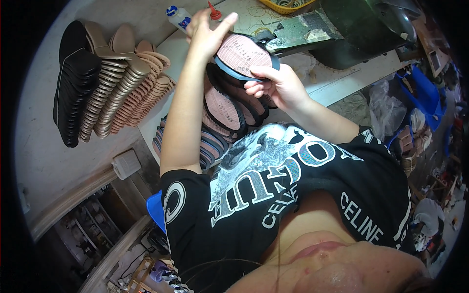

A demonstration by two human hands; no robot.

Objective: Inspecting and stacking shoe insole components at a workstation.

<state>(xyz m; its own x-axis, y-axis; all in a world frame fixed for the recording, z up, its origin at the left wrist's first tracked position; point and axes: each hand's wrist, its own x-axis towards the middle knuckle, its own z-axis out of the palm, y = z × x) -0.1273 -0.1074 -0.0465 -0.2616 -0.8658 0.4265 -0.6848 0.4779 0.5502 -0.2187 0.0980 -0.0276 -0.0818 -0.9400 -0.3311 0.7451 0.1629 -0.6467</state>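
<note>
My left hand (pixel 207 34) and my right hand (pixel 278 87) hold up a pink shoe sole (pixel 243 54) with a dark blue rim between them. The left hand's fingers lie across its far end, and the right hand pinches its near edge. A red-tipped bottle (pixel 214 11) shows just behind the left fingers; I cannot tell whether the hand holds it. Under the sole lies a pile of similar pink and dark soles (pixel 227 110) on the white table (pixel 342 80).
Rows of black soles (pixel 73 83) and tan soles (pixel 119 78) lie stacked at the left. A white bottle with a blue cap (pixel 178 15) stands at the table's far edge. A dark green machine (pixel 351 24) and a yellow basket (pixel 286 4) sit behind. A blue bag (pixel 425 93) hangs at the right.
</note>
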